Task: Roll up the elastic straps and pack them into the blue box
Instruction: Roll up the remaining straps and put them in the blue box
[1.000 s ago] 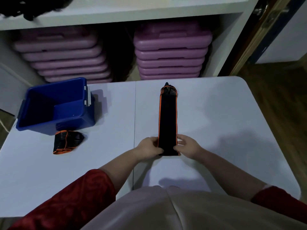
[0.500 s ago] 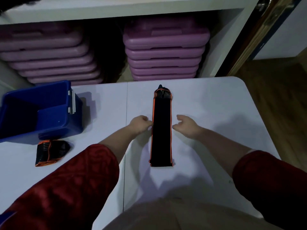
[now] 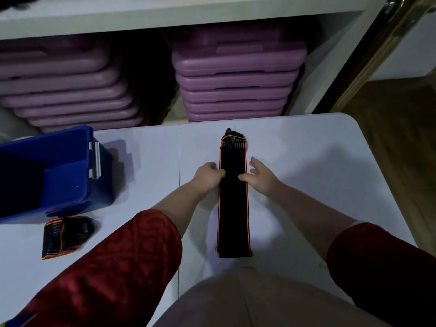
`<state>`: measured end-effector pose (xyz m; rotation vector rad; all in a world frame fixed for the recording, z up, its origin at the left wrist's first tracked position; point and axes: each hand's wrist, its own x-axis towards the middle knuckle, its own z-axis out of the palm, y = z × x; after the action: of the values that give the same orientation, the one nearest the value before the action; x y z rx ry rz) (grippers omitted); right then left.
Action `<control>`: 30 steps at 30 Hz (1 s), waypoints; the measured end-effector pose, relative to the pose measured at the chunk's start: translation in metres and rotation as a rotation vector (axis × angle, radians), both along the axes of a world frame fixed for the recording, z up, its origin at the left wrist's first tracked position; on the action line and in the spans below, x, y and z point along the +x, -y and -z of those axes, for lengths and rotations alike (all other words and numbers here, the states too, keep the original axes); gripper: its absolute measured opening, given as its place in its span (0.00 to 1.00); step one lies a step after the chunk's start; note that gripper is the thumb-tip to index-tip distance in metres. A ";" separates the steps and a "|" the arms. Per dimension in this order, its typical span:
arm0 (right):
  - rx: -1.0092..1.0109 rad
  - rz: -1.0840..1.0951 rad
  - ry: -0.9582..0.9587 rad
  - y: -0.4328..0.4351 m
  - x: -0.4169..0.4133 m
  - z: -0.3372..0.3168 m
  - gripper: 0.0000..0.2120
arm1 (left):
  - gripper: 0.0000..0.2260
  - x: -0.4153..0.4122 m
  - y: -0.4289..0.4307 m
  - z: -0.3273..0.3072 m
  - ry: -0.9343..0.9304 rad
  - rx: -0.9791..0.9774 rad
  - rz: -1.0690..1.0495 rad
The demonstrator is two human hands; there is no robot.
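A long black elastic strap (image 3: pixel 233 208) with orange edging lies flat and straight down the middle of the white table (image 3: pixel 306 161). My left hand (image 3: pixel 208 175) is at the strap's left edge near its far end, fingers curled and pinching that edge. My right hand (image 3: pixel 259 178) is at the right edge, thumb resting on the strap and fingers spread. A second strap (image 3: pixel 64 236), folded into a bundle, lies at the left, just in front of the blue box (image 3: pixel 70 185). The box stands open at the table's left; its inside is dark.
Behind the table, a white shelf unit holds two stacks of purple plastic step platforms (image 3: pixel 236 76). A wooden floor (image 3: pixel 389 138) lies beyond the table's rounded right corner. A seam runs down the table left of the strap.
Both hands left the strap's near end and moved up along its sides toward the far end. In the last half second they closed in from beside the strap onto its edges.
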<state>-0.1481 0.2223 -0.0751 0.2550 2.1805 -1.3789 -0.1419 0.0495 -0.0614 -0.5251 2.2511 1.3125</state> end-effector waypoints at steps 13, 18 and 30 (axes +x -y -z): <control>0.057 -0.299 -0.180 -0.036 0.110 -0.017 0.21 | 0.21 0.126 0.013 -0.012 -0.176 -0.166 0.366; 0.181 -0.610 -0.323 -0.038 0.153 -0.023 0.30 | 0.23 0.177 0.009 -0.033 -0.236 -0.193 0.536; 0.309 -0.672 -0.396 -0.041 0.190 0.000 0.17 | 0.17 0.209 -0.007 -0.004 -0.373 -0.331 0.536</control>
<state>0.0417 0.2634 -0.0751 -0.6424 2.4557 -0.7532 0.0672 0.0561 -0.0570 0.2422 2.6714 0.8165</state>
